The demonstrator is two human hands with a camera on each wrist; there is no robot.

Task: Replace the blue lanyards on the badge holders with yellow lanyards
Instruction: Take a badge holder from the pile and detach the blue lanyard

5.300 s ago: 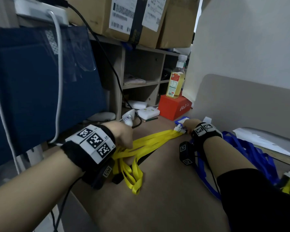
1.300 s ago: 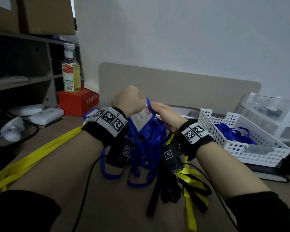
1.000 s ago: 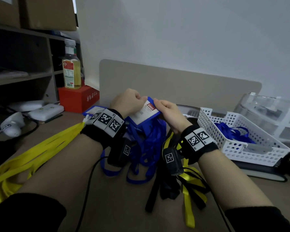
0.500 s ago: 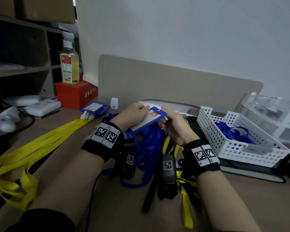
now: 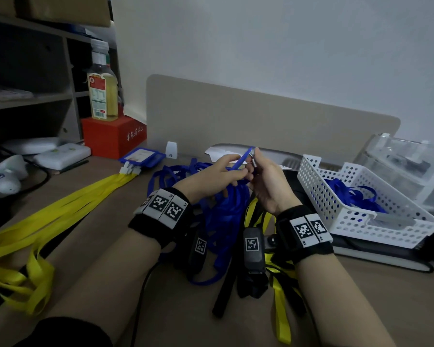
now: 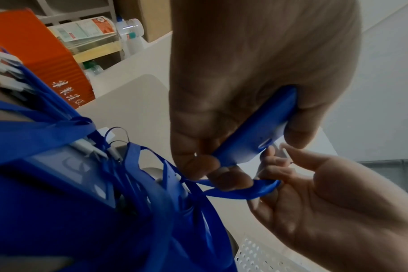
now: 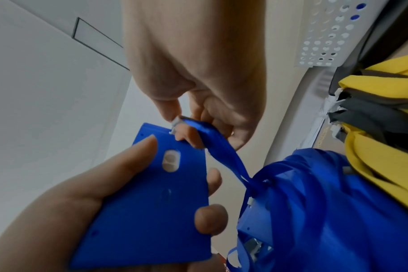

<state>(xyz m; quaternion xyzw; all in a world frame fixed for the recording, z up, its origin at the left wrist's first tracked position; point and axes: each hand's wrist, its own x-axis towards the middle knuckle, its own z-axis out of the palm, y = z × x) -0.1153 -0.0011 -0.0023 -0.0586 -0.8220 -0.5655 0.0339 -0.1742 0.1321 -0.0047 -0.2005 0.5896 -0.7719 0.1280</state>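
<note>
Item: badge holder (image 7: 151, 198), blue, flat, in work. Left hand (image 5: 211, 179) grips it, thumb across one face, fingertips (image 7: 210, 219) curled round the far edge. Right hand (image 5: 268, 186) pinches the metal clip (image 7: 176, 125) at the holder's top edge between thumb and forefinger; the other fingers lie loosely curled behind. Blue lanyard (image 7: 224, 156) runs from that clip, under the right fingers, down into the heap below both hands.

Status, by judgement: unclipping step; the clip appears not yet free of the holder's slot, though the joint itself is partly hidden by fingers.

Beneath and just beyond the wrists: blue heap (image 5: 226, 211), tangled lanyards with more holders in it, work outstanding. Beside the right wrist: yellow lanyards (image 5: 281, 311), mixed with black straps, unattached.

Left of the left forearm: yellow bundle (image 5: 60, 209), its clips reaching finished holders (image 5: 142, 157) stacked beyond the left fingers, count unclear. These read as done.

Far right, past the right fingers: basket (image 5: 361, 229), holding discarded blue lanyards.
</note>
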